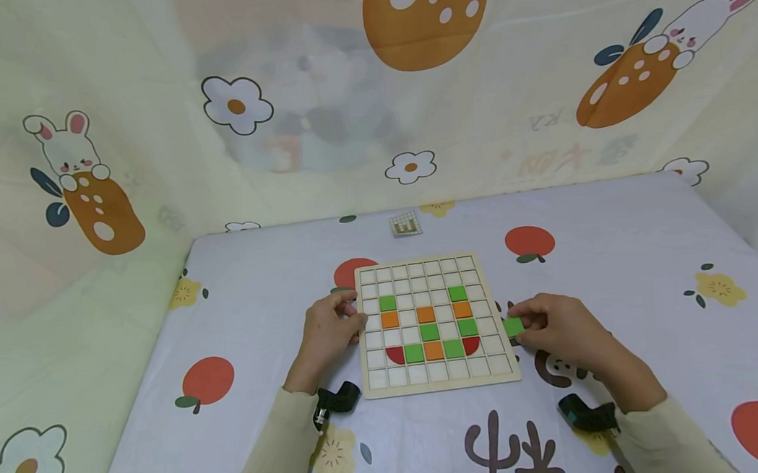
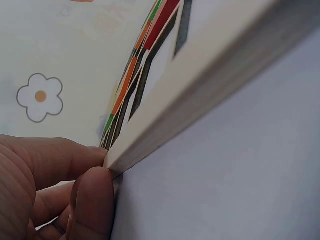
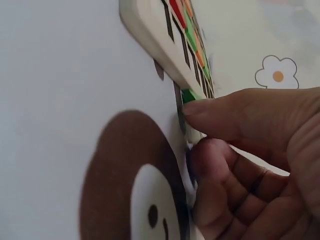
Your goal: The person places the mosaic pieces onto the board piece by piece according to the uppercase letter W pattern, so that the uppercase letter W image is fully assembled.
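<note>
A square wooden grid board [image 1: 440, 388] lies on the table, with green, orange and red tiles set in several of its cells. At its left side, my left hand [image 1: 326, 332] holds the edge between thumb and fingers. In the left wrist view the thumb [image 2: 94, 200] and index finger meet at the board's rim [image 2: 150, 135]. To the right of the board, my right hand [image 1: 566, 332] pinches a green square tile [image 1: 513, 327] by its right side. The right wrist view shows only a sliver of that green tile [image 3: 189, 95] past the thumb; the rest is hidden.
Behind the board lies a small card [image 1: 406, 225] printed with a coloured grid pattern. The tablecloth [image 1: 268, 446] is white with printed fruit, flowers and characters. A printed fabric backdrop [image 1: 324, 189] rises along the table's far edge.
</note>
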### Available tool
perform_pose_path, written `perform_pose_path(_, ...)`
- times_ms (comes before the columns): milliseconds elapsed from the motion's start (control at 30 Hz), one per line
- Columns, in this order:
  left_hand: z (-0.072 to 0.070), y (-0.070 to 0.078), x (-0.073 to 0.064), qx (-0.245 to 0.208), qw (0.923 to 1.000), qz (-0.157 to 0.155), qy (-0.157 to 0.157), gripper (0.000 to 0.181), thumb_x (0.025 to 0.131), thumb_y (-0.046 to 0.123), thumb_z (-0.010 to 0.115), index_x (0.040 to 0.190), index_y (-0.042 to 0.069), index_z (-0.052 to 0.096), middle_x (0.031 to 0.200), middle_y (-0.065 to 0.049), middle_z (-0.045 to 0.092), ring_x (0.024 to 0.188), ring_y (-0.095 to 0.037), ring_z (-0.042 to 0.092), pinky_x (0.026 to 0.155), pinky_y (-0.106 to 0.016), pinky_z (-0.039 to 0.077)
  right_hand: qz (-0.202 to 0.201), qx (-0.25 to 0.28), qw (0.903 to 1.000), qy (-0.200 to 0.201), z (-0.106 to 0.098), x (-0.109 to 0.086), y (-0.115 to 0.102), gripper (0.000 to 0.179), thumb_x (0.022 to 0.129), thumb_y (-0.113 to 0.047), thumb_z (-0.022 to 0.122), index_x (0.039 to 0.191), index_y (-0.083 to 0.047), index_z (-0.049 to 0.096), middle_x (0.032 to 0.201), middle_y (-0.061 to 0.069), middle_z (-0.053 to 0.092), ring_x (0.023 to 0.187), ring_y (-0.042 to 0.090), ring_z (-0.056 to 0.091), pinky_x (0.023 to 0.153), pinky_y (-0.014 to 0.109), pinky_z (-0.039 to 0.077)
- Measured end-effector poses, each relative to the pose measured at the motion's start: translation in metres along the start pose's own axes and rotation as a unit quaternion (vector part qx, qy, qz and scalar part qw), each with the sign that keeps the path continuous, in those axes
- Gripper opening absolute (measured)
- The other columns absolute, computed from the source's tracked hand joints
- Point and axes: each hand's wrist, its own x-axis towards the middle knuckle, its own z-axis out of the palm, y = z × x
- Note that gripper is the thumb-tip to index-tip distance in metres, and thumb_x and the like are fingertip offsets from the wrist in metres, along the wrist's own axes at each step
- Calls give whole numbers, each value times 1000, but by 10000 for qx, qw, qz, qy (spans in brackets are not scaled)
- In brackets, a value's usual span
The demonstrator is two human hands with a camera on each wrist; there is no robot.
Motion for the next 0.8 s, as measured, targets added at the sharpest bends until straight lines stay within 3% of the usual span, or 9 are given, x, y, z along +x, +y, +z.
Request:
perform_pose_path(167, 0, 0, 0, -16, 10000, -63, -11, 40, 90, 2, 75, 129, -2, 68, 88, -9, 62, 53, -12, 57, 50, -21, 54, -69, -336, 9994, 87, 0, 1, -1, 34, 84, -8, 83, 114, 5, 76, 84, 3, 59, 81, 20, 53, 56, 25, 42)
perform_pose_path(333, 0, 0, 0, -38, 10000, -22, -28, 40, 90, 1, 75, 129, -2, 68, 88, -9, 62, 53, -12, 56, 50, -21, 54, -134, -377, 9989, 258, 0, 2, -5, 31, 85, -10, 82, 114, 1, 77, 82, 1, 61, 78, 20, 54, 55, 24, 43)
perform_pose_path(633, -2, 1, -1, -8, 10000, -14, -35, 40, 90, 1, 74, 129, -3, 68, 88, -9, 63, 53, -11, 56, 51, -21, 53, -273, 176, 9994, 85, 19, 14, -31, 32, 83, -10, 84, 113, -1, 78, 82, 2, 60, 79, 20, 55, 60, 24, 48)
perform_pose_path(800, -1, -1, 0, -44, 10000, 7, -43, 40, 90, 1, 74, 129, -3, 68, 88, -9, 62, 54, -11, 57, 51, -22, 54, -635, 392, 9972, -106, 34, 25, -47, 30, 83, -7, 83, 111, 0, 78, 80, 0, 61, 77, 17, 55, 61, 23, 48)
